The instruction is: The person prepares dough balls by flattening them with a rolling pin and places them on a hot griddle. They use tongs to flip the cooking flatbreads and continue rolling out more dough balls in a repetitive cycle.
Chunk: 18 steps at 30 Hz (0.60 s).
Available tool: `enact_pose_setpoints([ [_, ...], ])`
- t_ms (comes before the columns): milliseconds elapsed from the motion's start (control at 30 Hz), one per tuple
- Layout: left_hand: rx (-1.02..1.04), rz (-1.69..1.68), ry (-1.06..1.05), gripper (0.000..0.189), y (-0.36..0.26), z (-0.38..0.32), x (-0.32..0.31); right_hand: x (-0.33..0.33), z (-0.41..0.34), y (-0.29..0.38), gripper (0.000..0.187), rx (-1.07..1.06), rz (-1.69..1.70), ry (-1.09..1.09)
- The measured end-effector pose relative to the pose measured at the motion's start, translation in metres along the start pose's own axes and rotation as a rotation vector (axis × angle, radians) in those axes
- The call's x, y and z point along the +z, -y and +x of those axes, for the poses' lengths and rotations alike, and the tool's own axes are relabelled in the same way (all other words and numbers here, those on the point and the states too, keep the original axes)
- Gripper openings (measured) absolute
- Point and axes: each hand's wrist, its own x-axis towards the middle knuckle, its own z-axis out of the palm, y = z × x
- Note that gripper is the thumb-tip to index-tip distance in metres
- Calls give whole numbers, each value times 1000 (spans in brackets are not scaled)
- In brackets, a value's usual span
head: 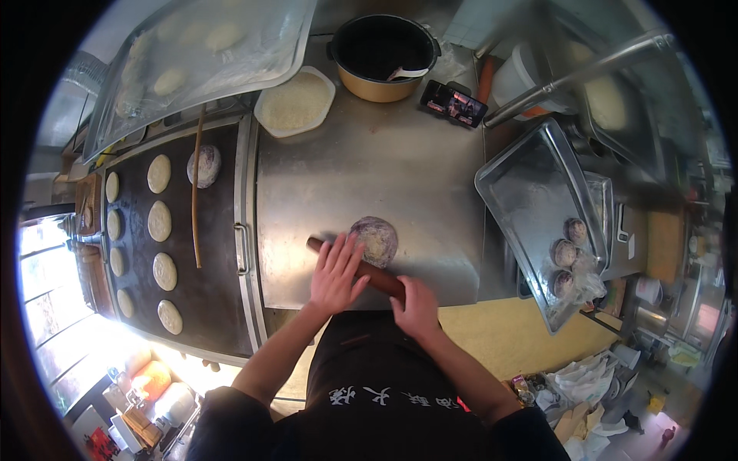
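Note:
A wooden rolling pin (pixel 379 279) lies at a slant across the near edge of a flat round of purple-and-white dough (pixel 377 237). My left hand (pixel 339 275) rests on the pin's left part, its palm down and fingers stretched out over the wood. At the other end, my right hand (pixel 420 305) is curled around the pin. Part of the dough's near side is hidden by the pin and my left fingers. Both sit on a stainless steel worktop (pixel 369 167), close to its front edge.
Left, a dark griddle (pixel 213 305) bears several pale dough rounds (pixel 159 220), a purple one (pixel 209 167) and a thin wooden stick (pixel 196 219). Behind are a bowl of white grains (pixel 295 104), a black-lined pot (pixel 380 86) and a phone (pixel 454 104). A metal tray (pixel 519 201) holds purple dough balls (pixel 564 252).

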Motion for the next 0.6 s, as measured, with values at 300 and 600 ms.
enact_pose_setpoints([
  [300, 304, -19, -5, 79, -80, 179, 52, -3, 2, -7, 69, 290, -45, -144],
  [600, 145, -4, 167, 80, 18, 11, -10, 24, 2, 18, 69, 91, 69, 49],
])
